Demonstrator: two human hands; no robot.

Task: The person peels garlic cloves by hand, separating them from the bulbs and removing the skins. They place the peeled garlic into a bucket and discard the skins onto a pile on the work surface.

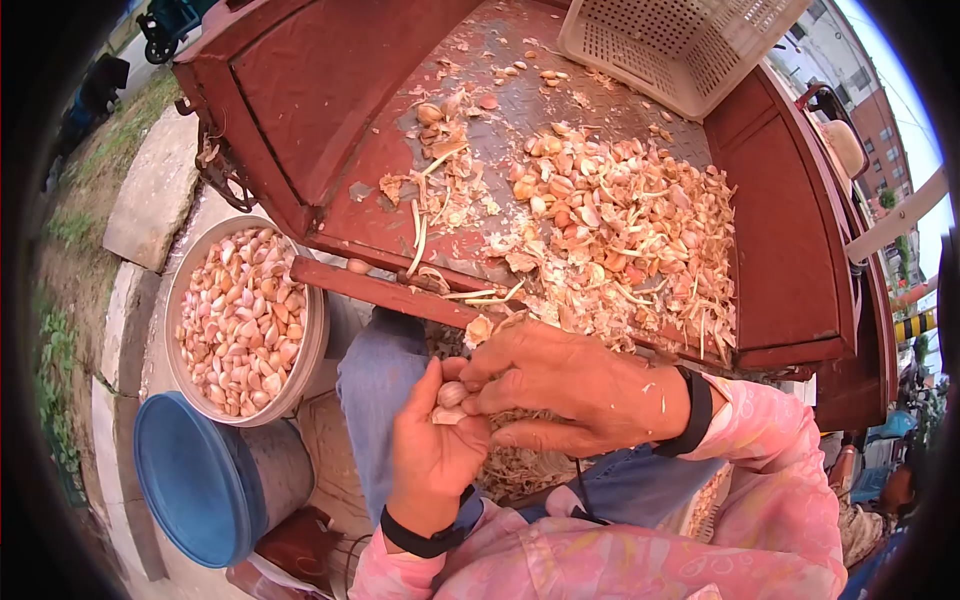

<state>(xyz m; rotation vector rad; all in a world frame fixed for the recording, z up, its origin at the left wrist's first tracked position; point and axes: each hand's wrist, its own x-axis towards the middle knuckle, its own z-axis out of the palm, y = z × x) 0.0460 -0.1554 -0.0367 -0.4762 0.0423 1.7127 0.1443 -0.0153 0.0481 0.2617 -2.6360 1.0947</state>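
My left hand [432, 455] is cupped palm up over my lap, with garlic cloves [452, 396] held against its fingers. From the right, my right hand [575, 385] reaches across, fingers bent and closed on the same cloves. Its palm side is hidden. Just above the fingertips, a garlic piece with papery skin [478, 332] shows at the edge of the cart bed. Beyond my hands lies a heap of loose cloves, skins and stems [630, 220].
The red metal cart bed [400, 215] has raised side walls. A white perforated basket [680, 60] leans at its back. On the left stands a white bucket [312, 345] full of cloves, above a blue-lidded bucket [190, 480]. A red bar [385, 290] crosses the bed's front.
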